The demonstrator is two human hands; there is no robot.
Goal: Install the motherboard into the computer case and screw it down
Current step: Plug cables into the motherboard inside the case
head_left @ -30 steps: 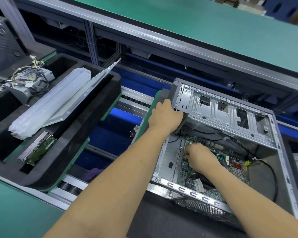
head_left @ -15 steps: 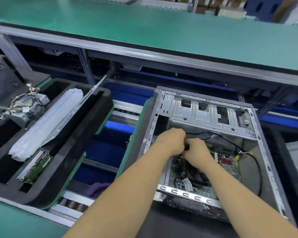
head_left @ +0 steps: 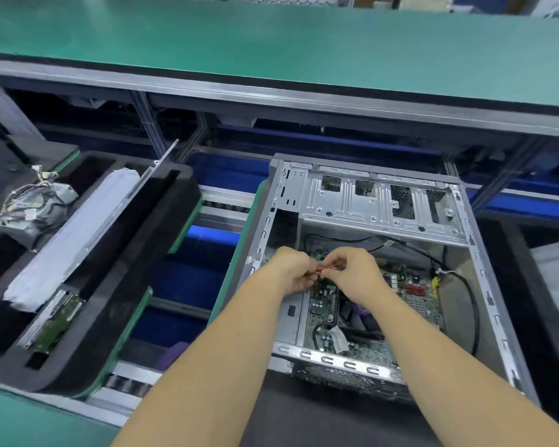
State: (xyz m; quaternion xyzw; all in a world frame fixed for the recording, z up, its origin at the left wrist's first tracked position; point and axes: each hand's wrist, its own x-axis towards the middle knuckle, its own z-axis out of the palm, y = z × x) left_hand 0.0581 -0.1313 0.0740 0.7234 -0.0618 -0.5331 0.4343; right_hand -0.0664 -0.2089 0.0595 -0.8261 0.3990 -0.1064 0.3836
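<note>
The open grey metal computer case (head_left: 465, 227) lies on its side, with the green motherboard (head_left: 420, 304) flat on its floor. Above the board's far left corner, the left hand (head_left: 289, 269) and right hand (head_left: 352, 272) meet, fingers curled, both pinching a small red-orange connector (head_left: 319, 269) between them.

Hands (head_left: 323, 272) over motherboard (head_left: 413, 301) (pinching something)
</note>
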